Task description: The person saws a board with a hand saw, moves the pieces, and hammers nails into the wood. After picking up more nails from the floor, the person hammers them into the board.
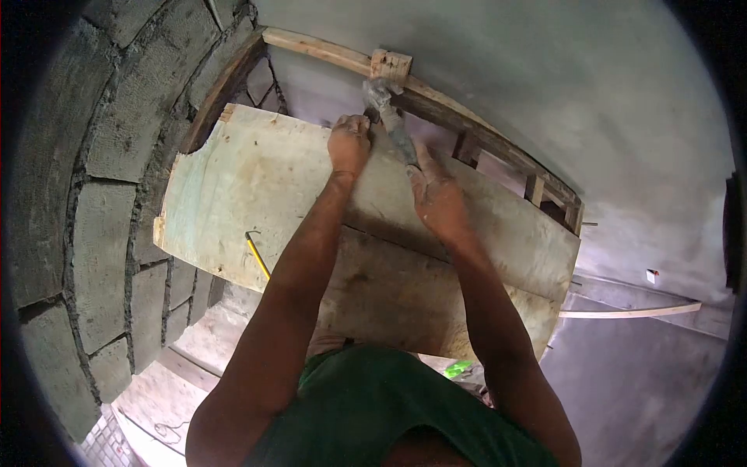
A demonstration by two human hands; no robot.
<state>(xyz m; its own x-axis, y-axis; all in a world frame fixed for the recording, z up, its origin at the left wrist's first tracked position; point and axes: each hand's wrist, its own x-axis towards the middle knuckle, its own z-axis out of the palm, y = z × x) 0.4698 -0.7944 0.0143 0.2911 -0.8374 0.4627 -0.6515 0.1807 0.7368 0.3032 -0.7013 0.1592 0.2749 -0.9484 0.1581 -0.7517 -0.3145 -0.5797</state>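
Right hand [437,196]: fingers wrapped tight round the handle of a hammer [391,121], with the head up against the timber rail [436,105].

Left hand [348,145]: fingertips pinched together at the top edge of the plywood board [249,187], just beside the hammer head. There may be a nail between them, but it is too small to tell.

The board leans against the rail, with the block wall [101,194] to its left. A yellow-handled tool [257,254] lies at the board's lower edge.
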